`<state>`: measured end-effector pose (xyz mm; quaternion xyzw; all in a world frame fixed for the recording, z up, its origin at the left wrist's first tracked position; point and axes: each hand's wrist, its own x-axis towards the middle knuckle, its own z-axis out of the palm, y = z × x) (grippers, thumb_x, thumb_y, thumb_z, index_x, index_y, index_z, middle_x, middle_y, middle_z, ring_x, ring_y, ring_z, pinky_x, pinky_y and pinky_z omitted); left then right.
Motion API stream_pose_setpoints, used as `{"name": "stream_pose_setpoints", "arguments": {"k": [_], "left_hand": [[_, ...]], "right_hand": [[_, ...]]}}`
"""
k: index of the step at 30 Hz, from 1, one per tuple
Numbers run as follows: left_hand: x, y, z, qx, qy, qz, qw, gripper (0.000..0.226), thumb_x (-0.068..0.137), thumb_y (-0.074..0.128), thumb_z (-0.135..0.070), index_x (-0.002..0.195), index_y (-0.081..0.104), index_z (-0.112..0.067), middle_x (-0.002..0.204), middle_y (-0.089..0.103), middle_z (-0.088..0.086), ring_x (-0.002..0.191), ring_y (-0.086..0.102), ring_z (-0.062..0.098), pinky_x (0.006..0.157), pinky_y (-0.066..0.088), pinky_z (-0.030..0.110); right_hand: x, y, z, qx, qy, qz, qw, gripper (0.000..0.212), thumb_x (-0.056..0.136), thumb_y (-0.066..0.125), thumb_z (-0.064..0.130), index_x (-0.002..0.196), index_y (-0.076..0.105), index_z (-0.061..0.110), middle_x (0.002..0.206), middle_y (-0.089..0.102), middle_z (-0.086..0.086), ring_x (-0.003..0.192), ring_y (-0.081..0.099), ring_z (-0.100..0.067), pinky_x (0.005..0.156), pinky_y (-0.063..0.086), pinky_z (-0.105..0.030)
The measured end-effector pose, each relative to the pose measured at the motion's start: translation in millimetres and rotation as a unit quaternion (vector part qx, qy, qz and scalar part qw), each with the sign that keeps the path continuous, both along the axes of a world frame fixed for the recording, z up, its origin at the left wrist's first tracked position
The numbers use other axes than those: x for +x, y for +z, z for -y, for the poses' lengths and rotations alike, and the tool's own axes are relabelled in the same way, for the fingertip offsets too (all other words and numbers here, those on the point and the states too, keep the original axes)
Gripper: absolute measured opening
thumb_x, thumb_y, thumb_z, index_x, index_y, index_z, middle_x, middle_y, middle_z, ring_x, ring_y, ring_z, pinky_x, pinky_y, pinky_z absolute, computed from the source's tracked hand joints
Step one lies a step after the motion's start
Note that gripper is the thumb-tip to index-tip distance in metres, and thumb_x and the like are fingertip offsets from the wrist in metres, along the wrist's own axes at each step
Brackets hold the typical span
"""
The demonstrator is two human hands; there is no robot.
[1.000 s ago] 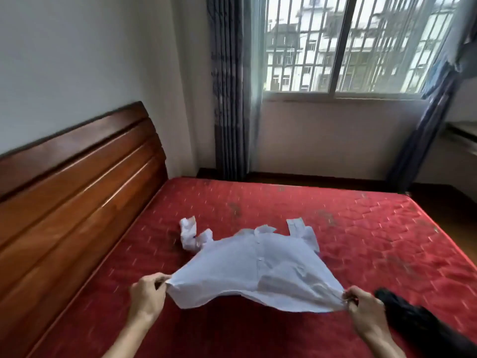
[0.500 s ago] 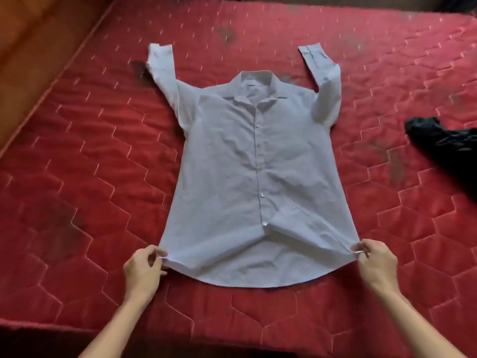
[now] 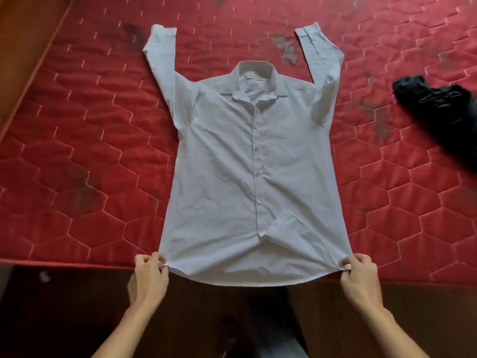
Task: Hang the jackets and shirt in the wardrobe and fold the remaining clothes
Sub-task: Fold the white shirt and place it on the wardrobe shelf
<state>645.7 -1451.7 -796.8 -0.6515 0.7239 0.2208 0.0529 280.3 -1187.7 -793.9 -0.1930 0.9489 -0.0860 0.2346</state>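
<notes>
The white shirt (image 3: 232,164) spreads flat across the middle of the mattress (image 3: 77,151), its hem overhanging the near edge and its sleeves reaching toward the far side. Bare quilting lies open left of it, up to the wooden bed frame (image 3: 20,47) along the left edge, and in a narrower strip on the right, bounded by a black garment (image 3: 438,117) near the right edge. The left hand (image 3: 148,277) and right hand (image 3: 360,277) pinch the hem corners at the near edge.

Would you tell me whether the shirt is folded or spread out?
Spread: the shirt lies flat on the bed, sleeves up, hem corners pinched.
</notes>
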Motion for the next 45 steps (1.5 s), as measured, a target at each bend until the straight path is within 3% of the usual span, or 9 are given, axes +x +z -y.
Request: {"name": "stream_pose_setpoints", "arguments": {"k": [5, 10, 18, 24, 30, 34, 37, 40, 45], "left_hand": [[-25.7, 5.7, -36.6, -0.042, -0.216, -0.013, 0.975, 0.037, 0.065, 0.083, -0.003, 0.097, 0.068, -0.013, 0.104, 0.053, 0.010, 0.084, 0.061, 0.027, 0.051, 0.054, 0.036], [-62.5, -13.4, -57.6, -0.015, -0.328, -0.051, 0.943, 0.053, 0.063, 0.089, -0.024, 0.107, 0.059, -0.021, 0.104, 0.055, 0.003, 0.091, 0.058, 0.021, 0.071, 0.054, 0.029], [-61.6, -30.3, -34.4, 0.016, -0.250, -0.073, 0.965, 0.007, 0.091, 0.069, -0.019, 0.092, 0.063, -0.022, 0.087, 0.059, -0.008, 0.081, 0.056, 0.013, 0.062, 0.046, 0.026], [-71.5, -16.6, -12.6, 0.202, -0.037, -0.161, 0.965, 0.029, 0.102, 0.051, -0.024, 0.077, 0.062, -0.016, 0.075, 0.062, -0.003, 0.072, 0.056, 0.011, 0.064, 0.042, 0.026], [-75.4, -18.2, -8.7, 0.248, -0.017, -0.136, 0.959, 0.037, 0.103, 0.046, -0.025, 0.067, 0.042, -0.014, 0.065, 0.043, 0.002, 0.063, 0.041, 0.015, 0.059, 0.030, 0.031], [-79.7, -18.5, -3.5, 0.252, -0.028, -0.117, 0.960, 0.037, 0.103, 0.045, -0.024, 0.067, 0.042, -0.015, 0.064, 0.042, 0.001, 0.062, 0.040, 0.015, 0.059, 0.029, 0.032], [-76.7, -19.1, -3.0, 0.257, -0.016, -0.120, 0.959, 0.036, 0.103, 0.044, -0.025, 0.069, 0.042, -0.014, 0.066, 0.043, 0.001, 0.063, 0.040, 0.015, 0.060, 0.030, 0.032], [-71.9, -17.8, -0.5, 0.259, 0.002, -0.127, 0.958, 0.035, 0.103, 0.044, -0.026, 0.070, 0.044, -0.013, 0.069, 0.045, 0.003, 0.065, 0.042, 0.015, 0.062, 0.033, 0.032], [-63.8, -6.7, -5.7, 0.253, -0.001, -0.171, 0.952, 0.037, 0.104, 0.043, -0.040, 0.082, 0.062, -0.017, 0.076, 0.062, -0.008, 0.073, 0.058, 0.008, 0.069, 0.045, 0.026]], "right_hand": [[37.9, 13.1, 26.2, 0.000, 0.124, -0.050, 0.991, 0.049, 0.067, 0.071, -0.005, 0.113, 0.064, 0.013, 0.144, 0.044, -0.020, 0.132, 0.042, -0.039, 0.103, 0.040, -0.054], [52.7, 2.7, 59.6, -0.049, 0.164, -0.002, 0.985, 0.071, 0.074, 0.070, 0.005, 0.139, 0.045, 0.012, 0.143, 0.047, -0.013, 0.128, 0.048, -0.036, 0.104, 0.039, -0.047], [52.0, -9.0, 73.1, -0.054, 0.107, 0.122, 0.985, 0.060, 0.083, 0.063, 0.013, 0.136, 0.037, 0.019, 0.081, 0.056, 0.000, 0.074, 0.057, -0.015, 0.069, 0.049, -0.036], [67.8, 4.9, 82.3, -0.078, 0.125, 0.172, 0.974, 0.011, 0.091, 0.065, 0.025, 0.100, 0.061, 0.023, 0.091, 0.059, 0.009, 0.084, 0.058, -0.009, 0.067, 0.042, -0.016], [114.4, 8.7, 122.9, -0.211, -0.041, 0.345, 0.914, 0.063, 0.085, 0.076, 0.032, 0.140, 0.046, 0.025, 0.126, 0.059, 0.009, 0.103, 0.059, 0.000, 0.081, 0.048, -0.015], [130.8, 4.9, 145.5, -0.288, -0.147, 0.426, 0.845, 0.087, 0.081, 0.080, 0.026, 0.152, 0.029, 0.023, 0.089, 0.071, 0.005, 0.094, 0.068, -0.004, 0.080, 0.044, -0.016], [135.7, 1.8, 146.7, -0.247, -0.149, 0.407, 0.866, 0.065, 0.081, 0.080, 0.034, 0.137, 0.046, 0.023, 0.078, 0.061, 0.002, 0.083, 0.065, -0.011, 0.074, 0.043, -0.016], [133.9, -5.2, 142.4, -0.200, -0.076, 0.352, 0.911, 0.036, 0.076, 0.077, 0.052, 0.084, 0.063, 0.019, 0.082, 0.056, 0.010, 0.086, 0.055, -0.012, 0.073, 0.045, -0.022], [136.8, 4.0, 128.2, -0.251, -0.053, 0.342, 0.904, 0.012, 0.085, 0.069, 0.044, 0.091, 0.074, 0.035, 0.113, 0.050, 0.026, 0.113, 0.045, 0.002, 0.092, 0.042, -0.025]]}}
